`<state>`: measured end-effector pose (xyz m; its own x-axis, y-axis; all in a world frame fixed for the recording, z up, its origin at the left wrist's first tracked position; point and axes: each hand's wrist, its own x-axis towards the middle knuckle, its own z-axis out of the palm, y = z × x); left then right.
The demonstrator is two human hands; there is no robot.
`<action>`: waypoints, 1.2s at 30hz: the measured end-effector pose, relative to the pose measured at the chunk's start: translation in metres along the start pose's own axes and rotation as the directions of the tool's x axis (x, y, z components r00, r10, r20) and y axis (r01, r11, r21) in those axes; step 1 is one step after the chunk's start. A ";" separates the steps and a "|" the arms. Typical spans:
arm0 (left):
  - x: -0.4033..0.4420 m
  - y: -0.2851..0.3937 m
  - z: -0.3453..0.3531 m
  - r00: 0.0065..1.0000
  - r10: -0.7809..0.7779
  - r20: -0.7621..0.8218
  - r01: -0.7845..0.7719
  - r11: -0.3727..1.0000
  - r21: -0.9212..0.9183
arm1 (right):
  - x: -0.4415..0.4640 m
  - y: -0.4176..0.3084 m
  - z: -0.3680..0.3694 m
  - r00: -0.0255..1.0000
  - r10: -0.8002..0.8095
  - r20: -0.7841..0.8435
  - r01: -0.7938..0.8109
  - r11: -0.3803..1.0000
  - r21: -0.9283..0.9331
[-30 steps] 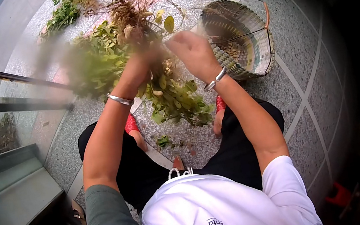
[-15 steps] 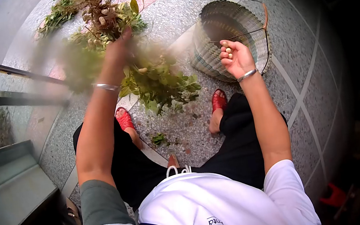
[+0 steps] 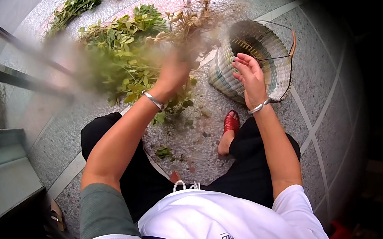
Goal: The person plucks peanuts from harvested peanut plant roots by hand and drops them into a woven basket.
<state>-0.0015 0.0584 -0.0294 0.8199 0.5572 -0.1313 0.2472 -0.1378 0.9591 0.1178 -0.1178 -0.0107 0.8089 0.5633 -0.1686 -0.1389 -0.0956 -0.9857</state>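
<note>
My left hand (image 3: 175, 72) is closed round the stems of a peanut plant (image 3: 191, 22), whose roots and pale pods point up and to the right. Leaves hang below that hand, partly blurred. In front of the woven basket (image 3: 275, 76) is my right hand (image 3: 251, 76), its fingers stretched out and apart from the roots. No pods show in it. The basket leans towards me, its dark mouth partly behind my fingers.
More leafy plants (image 3: 127, 29) lie on the speckled floor beyond my left hand, with another green bunch (image 3: 76, 8) farther back. A few torn leaves (image 3: 164, 152) lie between my feet. Glass door frames (image 3: 19, 76) stand at the left.
My left hand has moved right and nearer with the peanut plant, its roots now close to the basket. The pods seen in my right hand are gone from it, and its fingers have straightened.
</note>
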 end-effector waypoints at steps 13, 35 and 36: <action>-0.044 -0.014 0.040 0.900 0.425 0.092 -0.420 0.795 0.437 | -0.006 -0.025 0.050 0.993 0.048 0.112 -0.089 0.915 0.393; -0.035 0.003 0.029 0.914 0.406 -0.028 -0.386 0.887 0.255 | 0.004 -0.022 0.023 0.989 -0.115 0.097 0.084 0.957 0.278; -0.034 0.002 0.030 0.912 0.409 -0.030 -0.385 0.881 0.276 | 0.004 -0.021 0.023 0.984 -0.143 0.102 0.116 0.967 0.229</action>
<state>-0.0135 0.0149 -0.0302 0.8334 0.4766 0.2796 0.0443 -0.5620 0.8259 0.1108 -0.0947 0.0090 0.7578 0.6520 -0.0252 -0.1706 0.1607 -0.9721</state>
